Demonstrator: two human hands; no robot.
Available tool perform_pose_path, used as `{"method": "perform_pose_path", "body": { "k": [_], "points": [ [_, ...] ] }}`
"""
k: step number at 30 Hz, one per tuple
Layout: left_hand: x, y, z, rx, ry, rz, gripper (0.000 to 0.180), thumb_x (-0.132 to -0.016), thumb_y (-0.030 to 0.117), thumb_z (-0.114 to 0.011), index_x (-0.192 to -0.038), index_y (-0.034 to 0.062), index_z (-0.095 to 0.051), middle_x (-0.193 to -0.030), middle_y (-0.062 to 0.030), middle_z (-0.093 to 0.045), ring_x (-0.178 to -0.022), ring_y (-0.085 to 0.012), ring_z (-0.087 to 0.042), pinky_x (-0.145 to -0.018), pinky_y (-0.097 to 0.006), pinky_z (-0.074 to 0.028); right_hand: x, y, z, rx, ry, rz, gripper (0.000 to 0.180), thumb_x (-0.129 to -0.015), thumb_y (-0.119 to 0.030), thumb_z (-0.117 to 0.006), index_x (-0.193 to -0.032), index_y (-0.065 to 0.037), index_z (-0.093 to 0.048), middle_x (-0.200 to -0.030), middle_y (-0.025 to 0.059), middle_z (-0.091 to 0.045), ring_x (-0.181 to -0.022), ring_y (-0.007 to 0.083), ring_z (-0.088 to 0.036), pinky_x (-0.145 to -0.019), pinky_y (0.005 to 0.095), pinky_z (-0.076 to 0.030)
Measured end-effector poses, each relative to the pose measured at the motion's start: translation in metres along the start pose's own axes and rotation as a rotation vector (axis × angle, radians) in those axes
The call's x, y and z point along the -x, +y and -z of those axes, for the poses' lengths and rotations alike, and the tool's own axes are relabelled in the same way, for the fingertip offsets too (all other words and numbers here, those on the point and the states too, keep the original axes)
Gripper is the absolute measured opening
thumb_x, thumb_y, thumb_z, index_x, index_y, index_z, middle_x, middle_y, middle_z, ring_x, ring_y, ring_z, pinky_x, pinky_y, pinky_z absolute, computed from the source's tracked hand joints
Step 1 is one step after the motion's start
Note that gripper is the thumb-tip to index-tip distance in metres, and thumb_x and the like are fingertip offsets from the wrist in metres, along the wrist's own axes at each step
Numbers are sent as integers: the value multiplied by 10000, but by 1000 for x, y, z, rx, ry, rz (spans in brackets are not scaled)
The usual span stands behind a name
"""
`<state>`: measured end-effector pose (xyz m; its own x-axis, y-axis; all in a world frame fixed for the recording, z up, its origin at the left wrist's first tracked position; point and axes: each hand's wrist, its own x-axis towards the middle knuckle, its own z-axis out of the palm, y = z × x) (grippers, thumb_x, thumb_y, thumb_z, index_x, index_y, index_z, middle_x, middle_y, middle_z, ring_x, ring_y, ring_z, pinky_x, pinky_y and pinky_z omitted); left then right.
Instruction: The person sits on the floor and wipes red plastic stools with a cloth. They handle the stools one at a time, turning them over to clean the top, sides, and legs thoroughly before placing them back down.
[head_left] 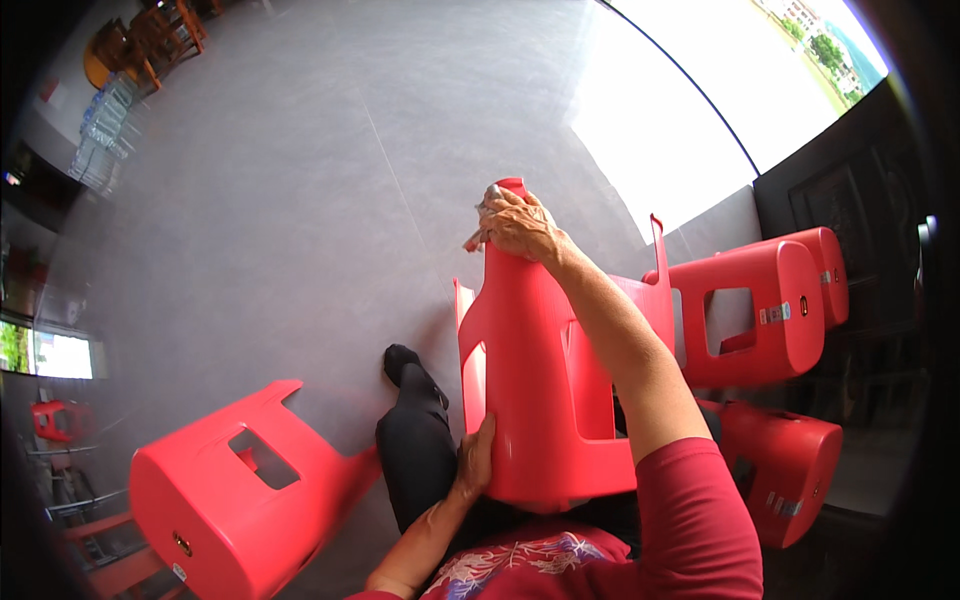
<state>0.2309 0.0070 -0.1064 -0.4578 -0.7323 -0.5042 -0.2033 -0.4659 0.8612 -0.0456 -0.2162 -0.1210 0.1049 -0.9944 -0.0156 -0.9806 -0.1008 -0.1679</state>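
4 red plastic stools show up, and the person has 1 of them tipped upside down across the lap, right in the center of the frame. That held stool [540, 390] has its seat end down toward the bottom center and its legs pointing up and away.

The right hand [518, 226], upper center, is closed around the tip of 1 leg, with something small and greyish pinched against it; can't tell what it is. The arm in a red sleeve runs down to the lower right. The left hand [476, 460], lower center, is mostly open, fingers pressed flat against the stool's side near the seat edge, steadying rather than gripping.

A second stool [215, 490] lies on its side at the lower left on the grey floor [300, 200], well apart from the held one. A third stool [760, 310] lies sideways at the right, just behind the held stool, and a fourth stool [785, 465] sits below it at the lower right. The person's leg in dark trousers [415, 440] stretches out between the left stool and the held one.
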Motion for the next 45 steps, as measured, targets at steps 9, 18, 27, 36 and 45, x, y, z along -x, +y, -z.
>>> {"method": "perform_pose_path", "body": {
  "k": [9,18,27,36,45],
  "points": [
    [-19,-54,7,334,-37,64,826,-936,672,-176,-1108,8,-635,-974,-38,-655,-906,-138,-571,-820,-254,-437,128,-106,31,164,-52,253,251,-792,-283,-575,-959,-133,-687,-1210,64,-588,-1289,279,-424,-1046,578,-280],
    [-22,-34,1,865,-541,-207,738,-936,666,-214,-1222,58,-521,-1149,-96,-568,-1093,-215,-512,-1024,-345,-356,278,-210,71,19,178,114,458,-809,-197,-516,-1190,53,-554,-1261,213,-505,-1264,365,-429,-1073,473,-314],
    [-25,-32,-4,443,-124,-23,691,-973,590,-275,-1181,4,-574,-1097,-76,-616,-994,-166,-554,-908,-298,-433,362,-146,69,-99,449,-342,364,-810,-78,-563,-1161,17,-579,-1243,185,-538,-1214,345,-485,-1023,469,-374],
    [-10,-1,-20,139,-5,-94,615,-995,524,-300,-1128,2,-598,-1006,-60,-635,-916,-138,-580,-803,-272,-470,383,-2,1,-500,551,-880,293,-942,-91,-424,-1212,-2,-496,-1179,263,-518,-1118,414,-502,-917,445,-433],
    [-12,-6,-14,162,-2,-67,592,-969,549,-378,-1085,23,-624,-980,-35,-638,-885,-117,-581,-769,-256,-476,223,1,33,-257,704,-591,219,-817,-17,-463,-1010,20,-560,-996,199,-557,-991,370,-538,-869,446,-450]
  ]
}}
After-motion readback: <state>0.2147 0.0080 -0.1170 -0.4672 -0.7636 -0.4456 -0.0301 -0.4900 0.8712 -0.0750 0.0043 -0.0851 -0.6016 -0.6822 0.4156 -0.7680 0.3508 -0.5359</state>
